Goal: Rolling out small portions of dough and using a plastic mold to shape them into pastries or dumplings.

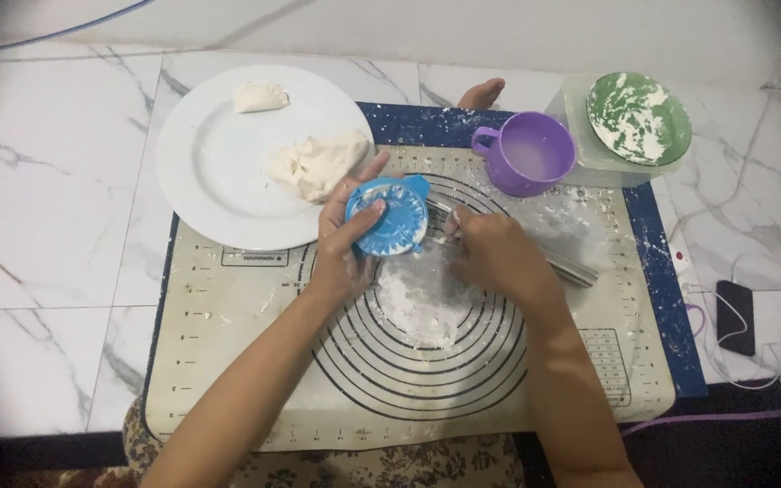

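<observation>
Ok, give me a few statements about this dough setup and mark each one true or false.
1. The left hand holds a blue dumpling press. True.
2. The white plate carries one shaped dumpling and a lump of dough. True.
3. The purple cup lies tipped on its side. False: it stands upright.
4. The green bowl sits on the plate. False: it sits on a pale container at the mat's far right corner.
</observation>
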